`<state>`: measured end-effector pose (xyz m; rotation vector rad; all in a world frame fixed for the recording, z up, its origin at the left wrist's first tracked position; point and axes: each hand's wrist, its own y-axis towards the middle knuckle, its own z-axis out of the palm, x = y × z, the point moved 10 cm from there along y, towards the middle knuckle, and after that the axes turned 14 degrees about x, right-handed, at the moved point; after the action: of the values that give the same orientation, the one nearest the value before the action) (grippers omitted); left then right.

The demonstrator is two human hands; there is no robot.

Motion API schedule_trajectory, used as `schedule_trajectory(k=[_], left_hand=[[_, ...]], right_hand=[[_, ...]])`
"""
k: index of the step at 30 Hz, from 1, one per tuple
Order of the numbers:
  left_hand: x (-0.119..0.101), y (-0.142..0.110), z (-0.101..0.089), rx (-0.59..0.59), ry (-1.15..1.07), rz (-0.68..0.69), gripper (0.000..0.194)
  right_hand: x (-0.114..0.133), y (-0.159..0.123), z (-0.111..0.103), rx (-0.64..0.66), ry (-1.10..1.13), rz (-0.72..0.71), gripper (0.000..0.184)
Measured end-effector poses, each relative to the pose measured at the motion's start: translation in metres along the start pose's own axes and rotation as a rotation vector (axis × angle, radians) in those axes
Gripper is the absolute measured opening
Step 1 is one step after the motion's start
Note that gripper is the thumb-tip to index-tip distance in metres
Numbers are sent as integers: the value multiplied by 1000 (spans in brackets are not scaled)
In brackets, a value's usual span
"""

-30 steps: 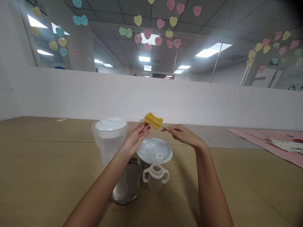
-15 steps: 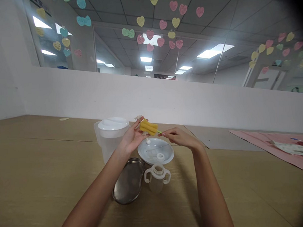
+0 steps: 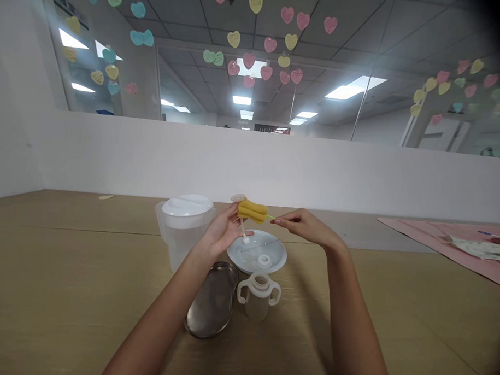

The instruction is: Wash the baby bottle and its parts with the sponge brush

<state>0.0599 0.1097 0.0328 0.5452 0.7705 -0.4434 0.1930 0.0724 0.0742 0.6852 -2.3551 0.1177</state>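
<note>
My left hand [image 3: 224,229] pinches a thin clear stem [image 3: 242,226] upright, with a round pale cap [image 3: 238,198] on top and a white tip [image 3: 246,240] below. My right hand [image 3: 304,223] holds the thin green handle [image 3: 271,217] of a yellow sponge bottle brush. The brush's sponge head [image 3: 252,211] sits against the stem's upper part, just right of my left fingers. Below my hands lies a white plate [image 3: 256,252] holding a small white ring [image 3: 264,261].
A clear two-handled sippy cup [image 3: 257,297] stands on the wooden table [image 3: 72,270] in front of the plate. Left of it lie a steel kidney dish [image 3: 213,300] and a clear pitcher with a white lid [image 3: 185,233]. A pink mat [image 3: 436,238] with cloth lies at right.
The stem now stands more upright, and the sponge head has shifted right of it, lying more level. Both hands keep their holds, and the view has tilted slightly.
</note>
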Motion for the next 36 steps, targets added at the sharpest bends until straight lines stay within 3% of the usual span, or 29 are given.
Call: schedule_trajectory(k=[2,6,10,16,18,23,25,27,29,33,36], left_hand=[[-4,-2,1,-11,7,16,16],[-8,-4,-8,-71,-4,7,13],[-6,-2,-12,-75,-8,2,11],[2,-2,4,32,-8,-72,17],[1,-2,8,54,-59,-74,16],[-11,-2,0,-2,-54,10,14],[-26,-5,-9,-83,80,139,13],[-47,-12,-14,-164,315,276,15],[-64,-19,-11,-213,616,328,18],[-75,-26,0,-200,1235,183,11],[-64,-28,-13,-175,1484,-31,8]], right_hand=[[0,3,3,12,-4,-8,46],[-6,5,19,175,-20,11,41],[-10,-4,19,230,-57,66,42],[-6,-11,-6,-6,-22,89,50],[-6,-9,-6,-18,-2,80,50],[-7,-3,15,183,-21,49,43],[-11,-4,14,186,-33,70,40],[-14,-7,6,116,-23,95,40],[-16,-11,-6,15,-15,113,42],[-22,-17,-21,-100,-51,163,46],[-31,-18,-26,-134,-52,205,44]])
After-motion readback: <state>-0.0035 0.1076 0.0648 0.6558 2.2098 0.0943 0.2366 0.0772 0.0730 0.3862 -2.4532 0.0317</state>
